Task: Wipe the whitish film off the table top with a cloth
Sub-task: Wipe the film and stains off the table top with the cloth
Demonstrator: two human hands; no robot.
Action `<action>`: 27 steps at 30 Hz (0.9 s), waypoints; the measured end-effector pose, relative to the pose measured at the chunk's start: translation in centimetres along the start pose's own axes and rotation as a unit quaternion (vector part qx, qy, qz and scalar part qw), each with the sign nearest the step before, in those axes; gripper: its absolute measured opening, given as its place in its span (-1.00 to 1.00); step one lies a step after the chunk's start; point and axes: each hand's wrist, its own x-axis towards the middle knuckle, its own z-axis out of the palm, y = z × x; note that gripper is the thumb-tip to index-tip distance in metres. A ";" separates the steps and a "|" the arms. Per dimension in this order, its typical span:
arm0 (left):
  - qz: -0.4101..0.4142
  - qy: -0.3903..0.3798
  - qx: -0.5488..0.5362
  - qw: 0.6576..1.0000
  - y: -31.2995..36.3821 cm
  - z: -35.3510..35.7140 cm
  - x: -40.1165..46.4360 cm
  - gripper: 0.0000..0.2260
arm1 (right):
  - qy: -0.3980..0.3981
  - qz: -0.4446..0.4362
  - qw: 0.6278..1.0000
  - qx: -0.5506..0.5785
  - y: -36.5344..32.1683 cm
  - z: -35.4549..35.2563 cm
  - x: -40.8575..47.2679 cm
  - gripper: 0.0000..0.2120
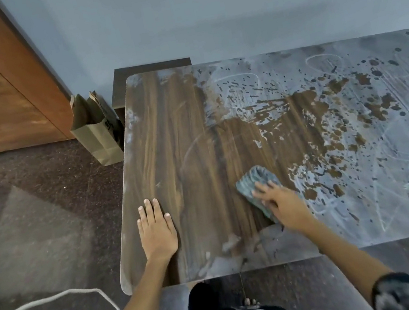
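Pressing the crumpled grey-green cloth (pixel 256 186) onto the dark wood-grain table top (pixel 181 137) under my right hand (pixel 280 203), left hand (pixel 156 230) flat and empty, I judge the cloth may just smear the whitish film (pixel 388 149) rightwards.

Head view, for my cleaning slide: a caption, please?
Right hand presses cloth on half-wiped table top; left hand rests flat.

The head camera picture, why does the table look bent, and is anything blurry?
Head view: the wide-angle lens curves the brown wooden table top edges; the right hand on the grey-green cloth looks slightly smeared; the flat left hand looks sharp.
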 end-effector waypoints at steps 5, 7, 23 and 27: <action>-0.006 -0.005 -0.006 1.000 0.1 0.7 -3.5 -0.56 | 0.001 -0.033 0.998 -0.051 -6.2 3.3 1.0 -0.63; -0.001 -0.010 -0.011 1.000 0.0 0.7 -4.5 -0.57 | -0.056 -0.136 0.988 -0.038 -9.1 5.7 -1.3 -0.62; -0.071 0.063 -0.207 0.974 0.3 -0.2 -8.8 -0.69 | -0.029 -0.073 0.996 -0.046 -3.1 1.5 -3.0 -0.67; -0.124 0.101 -0.227 0.961 0.5 -1.4 -7.5 -0.74 | -0.074 -0.198 0.977 -0.028 -10.3 5.9 -5.3 -0.67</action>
